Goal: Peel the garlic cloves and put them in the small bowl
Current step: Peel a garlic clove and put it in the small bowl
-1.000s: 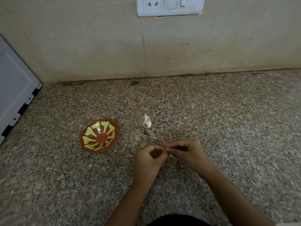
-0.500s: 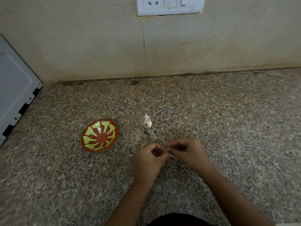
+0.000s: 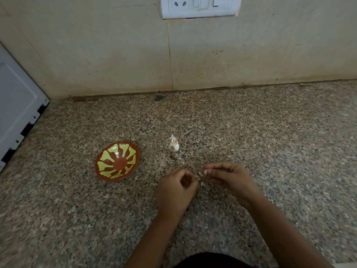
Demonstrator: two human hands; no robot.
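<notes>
A small red-brown bowl point(image 3: 117, 161) with a yellow-green petal pattern sits on the speckled granite counter, left of my hands, with nothing in it. A piece of a garlic bulb point(image 3: 174, 145) with papery white skin lies on the counter just beyond my hands. My left hand point(image 3: 176, 188) and my right hand point(image 3: 229, 177) meet over the counter, fingertips together. Between them they pinch a small garlic clove point(image 3: 201, 176), mostly hidden by the fingers; bits of pale skin show at the fingertips.
Small flakes of garlic skin point(image 3: 173, 157) lie on the counter point(image 3: 270, 151) between the bulb and my hands. A tiled wall point(image 3: 212, 55) with a white switch plate point(image 3: 199, 6) stands behind. A white appliance panel point(image 3: 17, 105) stands at the far left.
My hands have stayed in place and parted a little at the fingertips, the right hand drawing slightly to the right. Bowl and bulb have not moved.
</notes>
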